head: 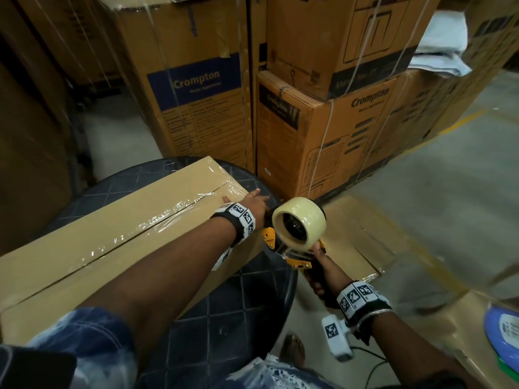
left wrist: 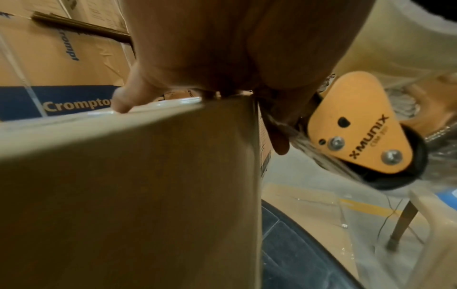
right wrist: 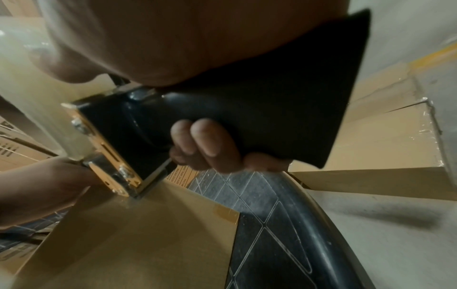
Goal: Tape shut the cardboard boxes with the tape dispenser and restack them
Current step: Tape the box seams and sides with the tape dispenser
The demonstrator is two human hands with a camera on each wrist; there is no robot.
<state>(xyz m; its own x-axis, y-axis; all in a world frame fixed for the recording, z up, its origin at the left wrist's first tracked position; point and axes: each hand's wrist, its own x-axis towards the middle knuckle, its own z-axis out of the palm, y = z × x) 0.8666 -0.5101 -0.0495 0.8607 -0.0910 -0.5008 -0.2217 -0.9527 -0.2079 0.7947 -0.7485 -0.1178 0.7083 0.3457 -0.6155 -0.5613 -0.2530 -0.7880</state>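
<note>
The cardboard box (head: pixel 112 234) is lying on the round bench (head: pixel 238 299), its top seam already taped; the left hand (head: pixel 254 204) is pressing flat on its end while the right hand (head: pixel 323 282) is gripping the tape dispenser (head: pixel 297 228) there. Restacking is remaining.

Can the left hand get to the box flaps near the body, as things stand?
Probably yes. The left hand rests on the far end of the box, holding nothing, and the taped top behind it is bare.

Dark round table (head: pixel 247 293); folded white cloth (head: pixel 441 49) atop strapped cartons.
</note>
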